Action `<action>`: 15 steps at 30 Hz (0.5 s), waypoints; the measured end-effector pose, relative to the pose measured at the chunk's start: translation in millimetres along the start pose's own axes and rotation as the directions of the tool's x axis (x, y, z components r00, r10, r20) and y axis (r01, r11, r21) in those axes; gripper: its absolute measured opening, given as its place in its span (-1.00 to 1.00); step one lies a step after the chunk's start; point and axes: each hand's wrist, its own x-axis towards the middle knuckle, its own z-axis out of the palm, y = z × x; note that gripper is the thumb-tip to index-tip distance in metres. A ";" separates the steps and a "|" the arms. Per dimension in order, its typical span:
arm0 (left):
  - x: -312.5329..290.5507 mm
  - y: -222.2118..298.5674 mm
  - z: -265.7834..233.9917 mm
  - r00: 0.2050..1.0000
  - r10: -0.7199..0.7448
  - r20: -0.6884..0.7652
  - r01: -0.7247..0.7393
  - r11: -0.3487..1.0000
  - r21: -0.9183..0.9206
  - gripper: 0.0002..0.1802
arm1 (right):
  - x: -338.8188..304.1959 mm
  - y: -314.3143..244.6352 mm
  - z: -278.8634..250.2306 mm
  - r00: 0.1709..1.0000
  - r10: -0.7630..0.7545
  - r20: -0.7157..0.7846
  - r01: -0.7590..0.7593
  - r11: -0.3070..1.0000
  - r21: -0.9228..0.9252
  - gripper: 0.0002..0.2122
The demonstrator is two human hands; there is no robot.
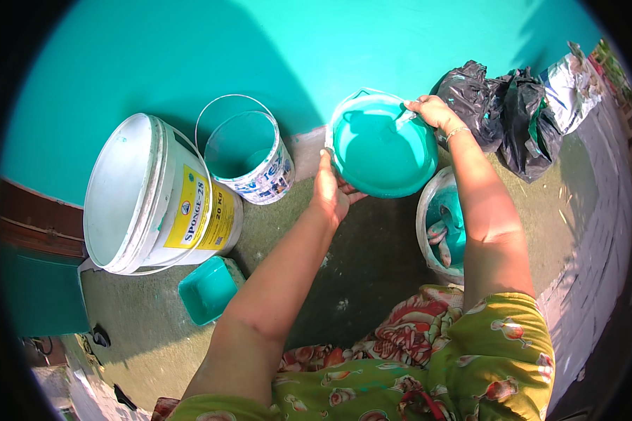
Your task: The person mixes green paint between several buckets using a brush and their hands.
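A bucket (383, 158) with teal paint in it is held up between my two hands, its mouth tilted toward me. My left hand (330, 188) cups its left side and underside, fingers curled beneath. On the far right rim, my right hand (434, 112) grips with the thumb over the edge; its other fingers are mostly hidden. A pale strip shows inside the rim by that thumb, and I cannot make out what it is. Below my right forearm stands a white-rimmed bucket (423, 221), smeared teal inside, with pinkish pieces I cannot identify.
A large white bucket (123, 189) with a wire handle stands at left. Beside it are a smaller paint-stained bucket (242, 144) and a teal square tub (207, 291). Black plastic bags (523, 123) and a silvery bag (571, 88) lie right, against the teal wall (168, 56).
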 end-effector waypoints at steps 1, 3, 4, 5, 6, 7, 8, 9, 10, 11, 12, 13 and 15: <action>-6.3 2.6 -3.2 1.000 0.005 -0.010 -0.004 1.000 0.006 -0.22 | -7.6 -4.5 2.6 1.000 -0.009 0.008 0.009 1.000 -0.004 -0.56; -22.0 8.2 -6.9 1.000 0.014 -0.007 -0.013 0.999 0.050 -0.19 | -24.1 -3.7 5.4 0.998 0.008 0.065 -0.008 1.000 0.006 -0.57; -31.7 11.5 -8.0 1.000 0.018 0.006 -0.018 0.996 0.087 -0.17 | -28.6 4.4 7.4 0.997 -0.026 0.073 0.026 1.000 0.006 -0.57; -38.9 13.4 -11.7 1.000 0.022 0.021 -0.024 0.992 0.124 -0.15 | -31.2 12.3 8.9 0.995 -0.060 0.081 0.060 0.998 0.006 -0.57; -43.4 13.6 -21.8 1.000 0.012 0.021 -0.015 0.990 0.139 -0.14 | -32.1 16.3 13.0 0.993 -0.040 0.111 0.039 0.999 0.008 -0.58; -50.7 14.8 -32.4 1.000 0.015 0.002 -0.015 0.990 0.140 -0.13 | -46.6 -2.2 19.5 0.990 -0.023 0.140 0.021 1.000 0.010 -0.58; -60.0 15.6 -42.9 1.000 0.018 -0.017 -0.015 0.990 0.140 -0.12 | -65.3 -19.7 26.5 0.986 -0.005 0.169 0.003 1.000 0.011 -0.58; -68.6 14.6 -49.6 1.000 0.011 -0.025 -0.008 0.990 0.144 -0.12 | -83.2 -30.3 28.4 0.982 0.023 0.186 -0.025 1.000 0.008 -0.59; -77.0 15.0 -56.0 0.999 0.023 -0.043 -0.017 0.990 0.137 -0.13 | -84.6 -22.0 39.2 0.989 -0.052 0.141 0.041 0.996 0.082 -0.63; -85.5 18.3 -63.0 0.999 0.021 -0.035 -0.016 0.989 0.145 -0.12 | -93.4 -25.6 41.6 0.983 -0.032 0.179 0.013 0.994 0.107 -0.65; -96.5 22.0 -71.4 0.999 0.020 -0.031 -0.015 0.989 0.146 -0.11 | -109.1 -39.5 43.3 0.975 -0.014 0.222 -0.014 0.992 0.127 -0.66; -107.0 23.4 -82.9 0.999 0.015 -0.036 -0.010 0.989 0.147 -0.10 | -123.8 -51.6 47.5 0.962 0.006 0.273 -0.048 0.988 0.148 -0.68; -121.0 25.9 -103.9 1.000 0.008 -0.001 -0.008 0.981 0.193 -0.06 | -141.7 -61.2 56.6 0.950 0.043 0.309 -0.097 0.982 0.160 -0.70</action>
